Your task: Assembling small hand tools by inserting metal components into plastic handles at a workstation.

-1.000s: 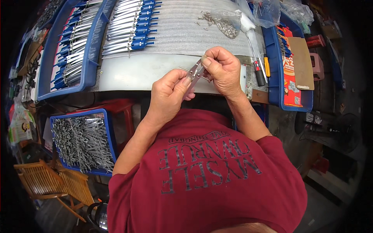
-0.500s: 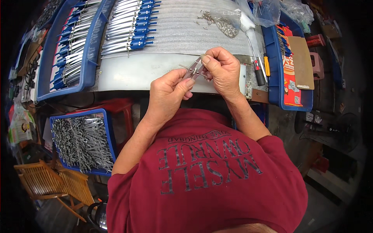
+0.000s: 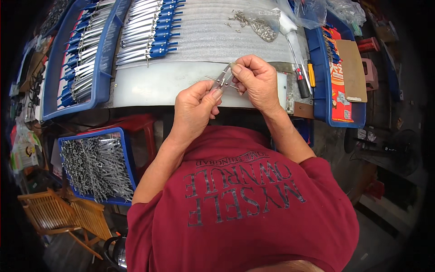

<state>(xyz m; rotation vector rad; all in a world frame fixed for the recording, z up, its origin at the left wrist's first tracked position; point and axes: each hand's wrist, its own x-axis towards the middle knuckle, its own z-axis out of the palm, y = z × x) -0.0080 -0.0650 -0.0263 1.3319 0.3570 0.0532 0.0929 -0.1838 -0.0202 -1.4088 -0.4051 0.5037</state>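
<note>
Above the near edge of the work surface, a small silver drawing compass [image 3: 221, 81] is held between both hands, a thin rod crossing its two legs. My left hand [image 3: 192, 106] pinches its lower end between thumb and fingers. At the upper end my right hand [image 3: 259, 84] grips it with thumb and forefinger, the other fingers curled beneath. Skin hides parts of both ends. Beyond the hands, a row of compasses with blue heads [image 3: 158, 49] and silver legs lies side by side on a grey foam sheet [image 3: 204, 34].
Small metal screws [image 3: 263, 30] spill from a clear bag at the back. A red-and-black screwdriver [image 3: 302, 86] and a yellow-handled one [image 3: 311, 75] lie at right. Blue trays [image 3: 103, 68] flank the surface; another blue tray [image 3: 131, 170] of metal parts stands lower left, near a wooden chair [image 3: 50, 215].
Both hands keep their grip on the compass and have shifted only slightly. The whole view has moved a few pixels.
</note>
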